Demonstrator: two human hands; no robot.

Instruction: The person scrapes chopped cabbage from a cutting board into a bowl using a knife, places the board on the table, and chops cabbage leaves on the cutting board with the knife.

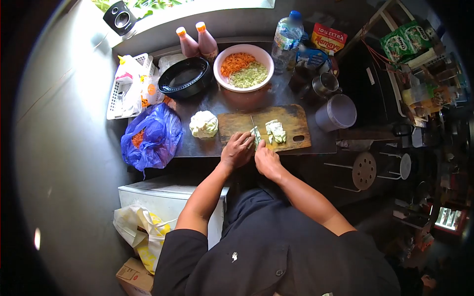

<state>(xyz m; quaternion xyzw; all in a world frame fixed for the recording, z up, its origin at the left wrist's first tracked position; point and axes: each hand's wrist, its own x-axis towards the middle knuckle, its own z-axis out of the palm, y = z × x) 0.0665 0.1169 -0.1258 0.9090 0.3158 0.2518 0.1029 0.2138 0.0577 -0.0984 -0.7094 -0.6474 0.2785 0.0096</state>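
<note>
On the wooden cutting board [234, 124], my right hand [267, 160] is closed round the handle of a knife [253, 122], whose blade points away from me. My left hand [238, 148] lies just left of the blade, its fingers bent and pressed on a pale piece of cabbage [256, 134]. Part of that piece is hidden under the fingers. Right of the knife sits a small heap of cut cabbage [276, 132]. A larger pale cabbage [203, 124] rests on the table, left of the board.
Behind the board stands a pink bowl [270, 79] of shredded orange and pale green vegetables. A black basin [163, 88], blue plastic bag [165, 133] and white basket [114, 106] are on the left. A lidded tub [335, 113], metal cup [326, 85] and water bottle [287, 39] stand right.
</note>
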